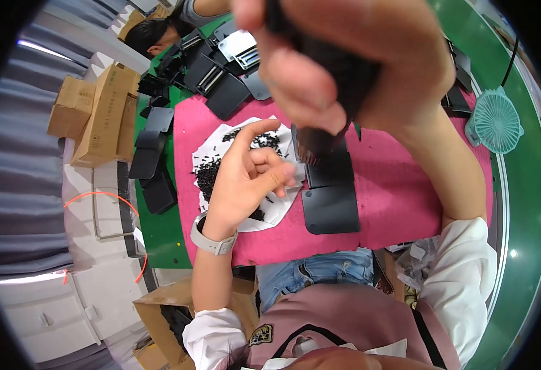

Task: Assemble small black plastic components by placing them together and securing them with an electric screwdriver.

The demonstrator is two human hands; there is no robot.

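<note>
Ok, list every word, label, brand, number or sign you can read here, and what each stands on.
No text here is clear enough to quote.
Tall cardboard carton: small print and symbols, too small to read.
Crest badge on the pink vest: an emblem, any lettering too small.
Black handheld tool: blurred, no lettering visible.
Black panel: none visible.

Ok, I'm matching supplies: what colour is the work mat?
The mat is bright pink, clearest in the head view.
</note>
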